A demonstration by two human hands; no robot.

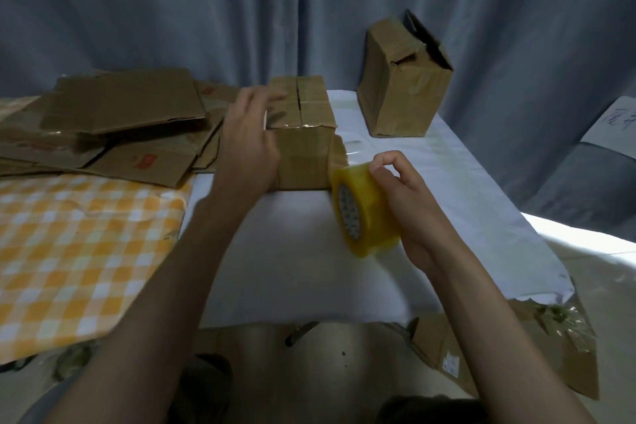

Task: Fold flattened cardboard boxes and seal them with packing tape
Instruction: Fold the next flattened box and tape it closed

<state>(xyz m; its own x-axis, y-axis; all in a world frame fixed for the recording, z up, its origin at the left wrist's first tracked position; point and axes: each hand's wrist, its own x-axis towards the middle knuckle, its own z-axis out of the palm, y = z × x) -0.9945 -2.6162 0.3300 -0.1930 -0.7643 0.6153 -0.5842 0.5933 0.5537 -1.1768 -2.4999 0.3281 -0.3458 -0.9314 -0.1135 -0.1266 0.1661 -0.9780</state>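
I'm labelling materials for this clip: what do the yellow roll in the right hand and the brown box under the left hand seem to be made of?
Yellow tape roll: glossy translucent plastic film, seemingly on a pale core visible at its end. Small brown box: matte corrugated-looking cardboard with creased flaps; a shiny strip on its top seam suggests clear tape.

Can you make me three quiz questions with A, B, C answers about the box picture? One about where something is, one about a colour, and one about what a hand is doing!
1. Where is the pile of flat cardboard?
A. left of the middle box
B. on the floor
C. inside the far box

2. What colour is the tape roll?
A. blue
B. yellow
C. red

3. What is the right hand doing?
A. resting flat
B. waving
C. holding the tape roll

Answers: 1 A, the pile lies left of the box that the left hand presses. 2 B, the roll is plainly yellow. 3 C, its fingers curl round the roll.
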